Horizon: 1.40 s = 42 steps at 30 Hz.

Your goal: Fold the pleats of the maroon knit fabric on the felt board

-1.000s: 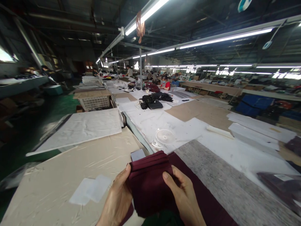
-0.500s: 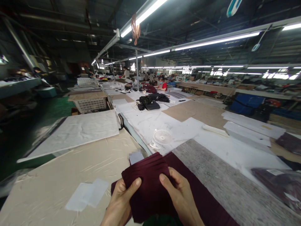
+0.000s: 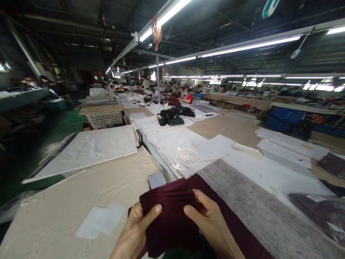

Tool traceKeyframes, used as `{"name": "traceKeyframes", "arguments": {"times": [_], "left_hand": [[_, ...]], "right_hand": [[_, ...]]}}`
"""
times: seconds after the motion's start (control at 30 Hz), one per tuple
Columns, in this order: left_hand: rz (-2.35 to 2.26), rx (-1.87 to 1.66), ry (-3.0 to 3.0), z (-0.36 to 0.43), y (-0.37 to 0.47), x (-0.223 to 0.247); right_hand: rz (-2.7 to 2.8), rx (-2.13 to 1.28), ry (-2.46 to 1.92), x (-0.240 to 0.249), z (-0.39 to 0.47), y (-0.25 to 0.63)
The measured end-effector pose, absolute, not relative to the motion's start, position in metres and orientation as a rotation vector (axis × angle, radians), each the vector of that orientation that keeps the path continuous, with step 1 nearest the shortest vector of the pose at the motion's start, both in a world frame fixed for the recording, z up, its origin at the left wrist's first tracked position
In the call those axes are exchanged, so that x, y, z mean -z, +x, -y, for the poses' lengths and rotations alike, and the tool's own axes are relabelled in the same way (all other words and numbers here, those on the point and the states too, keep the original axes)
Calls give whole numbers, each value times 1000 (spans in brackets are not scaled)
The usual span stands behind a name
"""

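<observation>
A dark maroon cloth (image 3: 171, 219) is held up at the bottom centre, with soft folds across its upper part. My left hand (image 3: 137, 230) grips its left edge, thumb on the near face and fingers behind. On the right edge my right hand (image 3: 211, 219) pinches it the same way. More maroon fabric (image 3: 229, 216) lies beneath and to the right, along a grey mottled sheet (image 3: 258, 201). A pale paper piece (image 3: 157, 180) shows just beyond the held cloth.
A small white fan (image 3: 185, 156) stands on the white table (image 3: 161, 144). Translucent sheets (image 3: 101, 220) rest on the beige surface (image 3: 67, 201) at left. Dark garments (image 3: 174, 116) lie farther back. A bagged bundle (image 3: 318, 212) is at right. A person in red (image 3: 189, 98) sits far off.
The held cloth has shifted slightly, its upper edge lower and more folded between my hands. My right hand has moved a little to the right. Both hands keep their grip.
</observation>
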<state>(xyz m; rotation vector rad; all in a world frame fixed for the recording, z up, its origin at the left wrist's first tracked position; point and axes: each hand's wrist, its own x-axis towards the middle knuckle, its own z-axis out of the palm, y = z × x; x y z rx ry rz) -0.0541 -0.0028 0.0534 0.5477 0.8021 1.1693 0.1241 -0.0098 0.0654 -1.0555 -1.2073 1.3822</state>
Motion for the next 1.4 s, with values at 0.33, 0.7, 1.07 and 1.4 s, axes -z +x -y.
{"name": "traceKeyframes", "arguments": {"times": [0.33,0.7,1.07,1.4], "left_hand": [[-610,-1201,328,-1,-59,-54],[-568,-1141,277,-3,-64,-51],[-560,-1168,354,1,-62,-48],[-757,-1221,587,5,-48,-41]], "right_hand": [[1395,-1138,-1271,-59,3,128],[1459,-1075,-1298,-67,1,126],[1484,-965,-1358,-65,-2,127],[1388,-1097,-1242,-71,0,124]]}}
